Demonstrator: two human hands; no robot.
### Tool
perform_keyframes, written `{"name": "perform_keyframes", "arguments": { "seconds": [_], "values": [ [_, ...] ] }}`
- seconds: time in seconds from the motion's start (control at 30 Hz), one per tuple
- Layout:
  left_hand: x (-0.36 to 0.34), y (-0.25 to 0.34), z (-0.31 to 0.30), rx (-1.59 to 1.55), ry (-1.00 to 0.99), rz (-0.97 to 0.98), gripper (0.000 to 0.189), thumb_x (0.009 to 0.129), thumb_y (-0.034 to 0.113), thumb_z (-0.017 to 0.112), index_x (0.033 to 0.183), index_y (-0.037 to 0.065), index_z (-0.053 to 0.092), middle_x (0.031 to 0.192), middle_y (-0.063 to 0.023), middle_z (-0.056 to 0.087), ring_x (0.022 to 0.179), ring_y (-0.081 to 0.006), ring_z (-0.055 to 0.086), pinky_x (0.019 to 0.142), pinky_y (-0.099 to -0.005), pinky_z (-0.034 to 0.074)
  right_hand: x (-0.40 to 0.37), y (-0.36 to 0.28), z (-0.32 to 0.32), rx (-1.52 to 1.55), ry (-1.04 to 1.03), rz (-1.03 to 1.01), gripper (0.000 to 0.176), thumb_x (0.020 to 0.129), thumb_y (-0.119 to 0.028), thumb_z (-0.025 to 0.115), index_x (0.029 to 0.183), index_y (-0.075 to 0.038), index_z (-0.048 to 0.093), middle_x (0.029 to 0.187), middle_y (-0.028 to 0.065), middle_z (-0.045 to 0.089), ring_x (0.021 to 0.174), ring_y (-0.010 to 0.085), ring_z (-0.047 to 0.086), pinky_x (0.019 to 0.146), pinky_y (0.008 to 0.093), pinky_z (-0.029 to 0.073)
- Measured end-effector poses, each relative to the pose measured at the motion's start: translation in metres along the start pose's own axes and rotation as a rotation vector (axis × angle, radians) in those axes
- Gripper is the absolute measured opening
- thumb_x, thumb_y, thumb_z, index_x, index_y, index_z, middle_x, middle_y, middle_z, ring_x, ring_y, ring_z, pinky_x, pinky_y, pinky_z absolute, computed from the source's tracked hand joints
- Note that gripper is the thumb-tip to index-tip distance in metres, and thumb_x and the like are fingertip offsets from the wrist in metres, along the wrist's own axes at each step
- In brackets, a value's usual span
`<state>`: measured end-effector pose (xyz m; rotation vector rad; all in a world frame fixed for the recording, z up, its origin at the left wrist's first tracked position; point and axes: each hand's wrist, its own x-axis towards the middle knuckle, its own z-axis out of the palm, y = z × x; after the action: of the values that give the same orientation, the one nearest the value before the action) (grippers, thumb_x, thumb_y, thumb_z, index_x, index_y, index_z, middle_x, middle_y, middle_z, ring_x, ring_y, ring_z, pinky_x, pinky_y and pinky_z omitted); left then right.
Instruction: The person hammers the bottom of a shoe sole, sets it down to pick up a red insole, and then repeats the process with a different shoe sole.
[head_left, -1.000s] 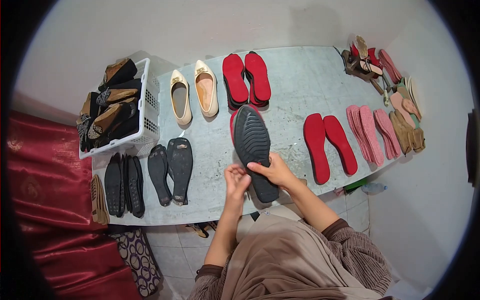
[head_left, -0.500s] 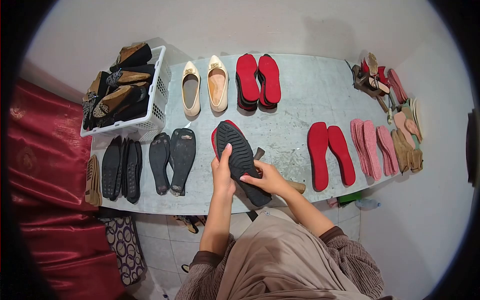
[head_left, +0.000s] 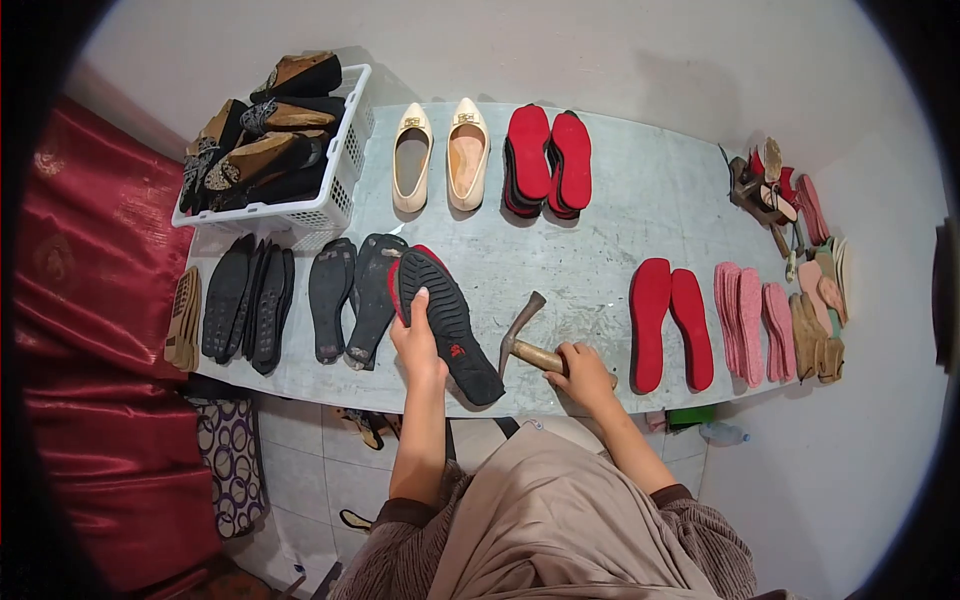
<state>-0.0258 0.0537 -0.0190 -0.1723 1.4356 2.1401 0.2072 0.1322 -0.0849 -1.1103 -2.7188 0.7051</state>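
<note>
My left hand (head_left: 418, 345) grips a black ridged shoe sole (head_left: 446, 318), its tread facing up and a small red mark near the heel. Along its upper left side shows the edge of a red insole (head_left: 395, 278) underneath. My right hand (head_left: 583, 375) is closed around the wooden handle of a hammer (head_left: 536, 354), whose metal head lies close to the sole's heel end. Two red insoles (head_left: 651, 325) lie side by side to the right of the hammer.
A white basket (head_left: 345, 185) of dark shoes stands back left, beside cream shoes (head_left: 467, 155) and stacked red-topped soles (head_left: 529, 150). Black soles (head_left: 228, 300) line the left front. Pink insoles (head_left: 750, 325) and tools (head_left: 760, 190) are at right.
My right hand has let go of the sole and moved right onto the hammer handle. My left hand has shifted left and down with the sole. The camera view has moved slightly.
</note>
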Motion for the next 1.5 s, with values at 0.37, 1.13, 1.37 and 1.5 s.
{"name": "perform_keyframes", "arguments": {
  "seconds": [0.37,1.13,1.37,1.5],
  "values": [
    [-0.014,0.004,0.004,0.086,-0.024,0.199,0.027,0.087,0.019,0.059,0.097,-0.006,0.06,0.09,-0.0082,0.062,0.075,-0.0116,0.057,0.066,-0.0241,0.047,0.028,-0.045,-0.058,0.607,0.134,0.279,0.026,0.08,-0.027,0.062,0.083,-0.002,0.057,0.063,0.011,0.058,0.053,0.0207,0.057,0.049,0.0321,0.042],
    [-0.022,0.017,-0.004,0.16,-0.012,0.324,0.023,0.087,0.016,0.058,0.093,-0.006,0.061,0.084,-0.0044,0.062,0.073,-0.0083,0.053,0.068,-0.0238,0.044,0.042,-0.131,-0.073,0.527,0.273,-0.238,0.011,0.072,-0.008,0.067,0.073,-0.004,0.056,0.055,0.0116,0.052,0.048,0.0286,0.057,0.047,0.0308,0.043],
    [-0.011,0.015,-0.01,0.191,0.031,0.393,0.024,0.086,0.015,0.058,0.095,-0.007,0.061,0.091,-0.0051,0.061,0.078,-0.0095,0.053,0.072,-0.0242,0.044,0.035,-0.125,-0.073,0.508,0.228,-0.252,0.011,0.071,-0.008,0.066,0.074,-0.004,0.057,0.055,0.011,0.052,0.047,0.0266,0.056,0.046,0.0297,0.043],
    [-0.017,0.03,-0.008,0.166,0.001,0.365,0.025,0.086,0.014,0.058,0.099,-0.007,0.06,0.093,-0.0061,0.062,0.08,-0.0109,0.054,0.075,-0.0246,0.043,0.028,-0.12,-0.058,0.599,0.138,-0.199,0.013,0.069,-0.008,0.067,0.071,-0.004,0.055,0.053,0.0112,0.051,0.045,0.0257,0.055,0.045,0.0292,0.042]
  ]
}}
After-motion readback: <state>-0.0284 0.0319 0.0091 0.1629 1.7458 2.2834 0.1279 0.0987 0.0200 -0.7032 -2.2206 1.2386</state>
